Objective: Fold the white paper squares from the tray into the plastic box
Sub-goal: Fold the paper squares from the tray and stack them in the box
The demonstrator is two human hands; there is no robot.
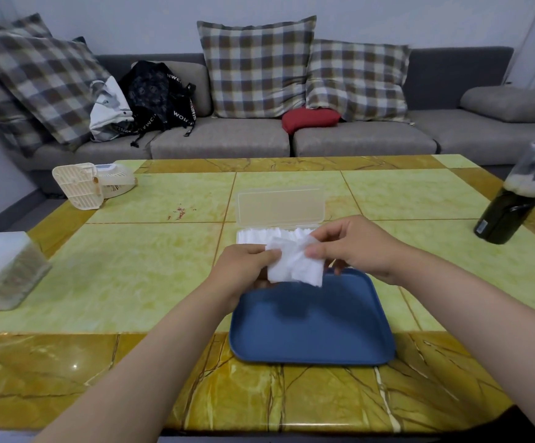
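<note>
A crumpled white paper square [295, 265] hangs in the air over the far edge of the blue tray [311, 327]. My left hand [244, 270] pinches its left edge, and my right hand [355, 247] pinches its upper right corner. Just beyond it lies the clear plastic box [261, 235], with a row of folded white papers inside and its lid [280, 206] flipped open toward the sofa. Nothing lies on the tray's visible surface.
The green and yellow marble table [132, 282] holds a dark bottle [512, 203] at the right, a cream fan [90, 185] at the back left and a white-topped container [1, 270] at the left edge. A grey sofa [259, 135] with cushions and bags stands behind.
</note>
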